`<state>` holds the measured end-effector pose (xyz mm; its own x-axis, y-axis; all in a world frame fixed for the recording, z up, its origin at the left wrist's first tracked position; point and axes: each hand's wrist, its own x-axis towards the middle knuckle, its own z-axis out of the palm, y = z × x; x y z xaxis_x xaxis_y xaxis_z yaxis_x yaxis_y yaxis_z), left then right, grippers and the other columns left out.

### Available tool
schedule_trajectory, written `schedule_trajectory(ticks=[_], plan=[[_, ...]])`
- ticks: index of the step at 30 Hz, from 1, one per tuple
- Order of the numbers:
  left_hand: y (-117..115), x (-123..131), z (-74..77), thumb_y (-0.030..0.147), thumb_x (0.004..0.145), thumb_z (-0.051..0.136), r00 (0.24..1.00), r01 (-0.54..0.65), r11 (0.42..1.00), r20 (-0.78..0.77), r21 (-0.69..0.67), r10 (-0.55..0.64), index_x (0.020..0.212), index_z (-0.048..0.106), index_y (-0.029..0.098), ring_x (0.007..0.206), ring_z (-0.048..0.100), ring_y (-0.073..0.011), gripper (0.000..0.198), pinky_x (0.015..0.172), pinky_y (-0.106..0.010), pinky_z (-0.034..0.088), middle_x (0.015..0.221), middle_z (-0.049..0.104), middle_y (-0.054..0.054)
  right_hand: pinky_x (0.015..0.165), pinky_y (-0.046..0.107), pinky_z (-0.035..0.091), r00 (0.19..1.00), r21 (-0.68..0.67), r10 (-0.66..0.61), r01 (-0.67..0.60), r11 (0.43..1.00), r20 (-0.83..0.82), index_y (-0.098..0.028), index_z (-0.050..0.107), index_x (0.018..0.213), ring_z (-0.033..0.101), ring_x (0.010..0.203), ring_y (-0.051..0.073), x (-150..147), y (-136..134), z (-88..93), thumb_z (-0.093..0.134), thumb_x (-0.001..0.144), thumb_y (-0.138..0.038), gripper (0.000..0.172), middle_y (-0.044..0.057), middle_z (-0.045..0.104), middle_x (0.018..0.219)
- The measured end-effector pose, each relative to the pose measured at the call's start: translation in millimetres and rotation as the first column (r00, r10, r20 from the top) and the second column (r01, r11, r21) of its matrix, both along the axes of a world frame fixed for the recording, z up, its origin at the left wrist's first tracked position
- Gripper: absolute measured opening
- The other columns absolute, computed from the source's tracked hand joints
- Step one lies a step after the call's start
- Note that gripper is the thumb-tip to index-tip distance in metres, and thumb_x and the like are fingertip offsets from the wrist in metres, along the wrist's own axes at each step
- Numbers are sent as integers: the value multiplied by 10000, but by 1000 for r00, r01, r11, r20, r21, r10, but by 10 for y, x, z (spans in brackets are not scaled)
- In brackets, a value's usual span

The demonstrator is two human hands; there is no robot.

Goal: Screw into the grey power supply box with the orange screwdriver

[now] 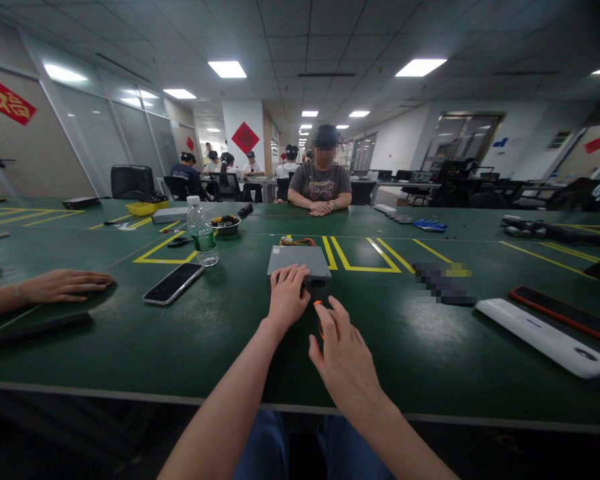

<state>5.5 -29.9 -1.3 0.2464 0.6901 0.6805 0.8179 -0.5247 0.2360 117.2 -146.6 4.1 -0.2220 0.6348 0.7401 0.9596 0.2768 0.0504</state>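
Observation:
A grey computer power supply unit (315,260) stands on the green table in front of me, with a bundle of coloured cables at its far side and a black socket in its near face. My left hand (289,297) grips its near left part, fingers over the top and the thumb side by the near face. Closer to me, my right hand (345,347) hovers with thumb and fingers apart. Just beside its index finger shows a small orange-and-black object (319,303); the fingers hide most of it, so its kind is unclear.
To the left are a phone (174,283), a water bottle (201,233), a metal bowl (225,225) and another person's hand (67,285). A white long device (545,337) and a dark red-edged bar (570,313) lie right. Across the table sits a person (320,180).

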Motion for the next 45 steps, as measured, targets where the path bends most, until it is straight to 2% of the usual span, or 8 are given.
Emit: schedule_trajectory(ticks=[5,13,17,23,27,33,39,45], plan=[[29,0,-19,139,729,510,1000,-2,1000,8,7,2,1098,503,270,1176,424,-201,391,1007,-411,255,1218,560,5,850,384,471,988,35,153,-154,988,20,-150,462,1198,519,1087,231,-25,47,-84,379,846,-78,369,162,521,1183],[17,4,-12,131,740,493,1000,-10,1000,6,4,10,1096,504,272,1184,418,-196,383,1009,-408,254,1223,556,8,669,210,475,977,156,112,-84,984,-180,-198,597,1041,634,785,126,179,160,-73,452,885,-213,213,79,634,1018],[6,11,-5,133,749,483,1000,-16,1000,9,5,16,1085,505,270,1182,419,-193,363,1006,-397,256,1221,558,16,718,278,487,954,125,135,-105,987,-267,-150,540,1063,604,868,171,158,157,-94,430,881,-224,225,107,605,994],[13,11,-5,134,748,480,1000,-18,1000,7,12,18,1084,507,265,1174,425,-196,362,1004,-397,252,1217,562,12,815,357,494,959,163,236,-210,964,-157,-164,494,1075,466,1161,235,-9,109,-227,399,831,-81,275,176,410,1274],[18,12,-5,126,743,479,1000,-20,1000,10,2,20,1085,509,260,1173,427,-193,369,1002,-389,258,1213,564,10,774,259,502,971,201,209,-184,962,-112,-211,497,1139,535,1095,185,24,123,-244,430,831,-42,358,126,512,1213],[7,13,-7,123,747,475,1000,-7,1000,16,15,6,1084,508,256,1180,418,-191,364,1005,-394,248,1225,555,10,730,243,495,971,215,174,-138,967,-162,-188,593,892,624,880,157,19,106,-180,521,844,-214,90,89,635,987],[13,11,-6,131,752,484,1000,-18,1000,11,-10,18,1092,511,257,1181,419,-186,364,1006,-383,247,1226,558,16,869,402,464,953,125,281,-266,956,-113,-140,534,1025,481,1144,244,-53,87,-180,404,835,-132,230,178,507,1206],[14,12,-2,133,743,499,1000,-22,1000,8,9,22,1091,515,263,1171,428,-191,372,1004,-393,255,1212,567,9,819,296,510,967,163,245,-231,959,-68,-205,549,1018,529,1111,203,-21,130,-221,453,855,-125,205,134,544,1197]])
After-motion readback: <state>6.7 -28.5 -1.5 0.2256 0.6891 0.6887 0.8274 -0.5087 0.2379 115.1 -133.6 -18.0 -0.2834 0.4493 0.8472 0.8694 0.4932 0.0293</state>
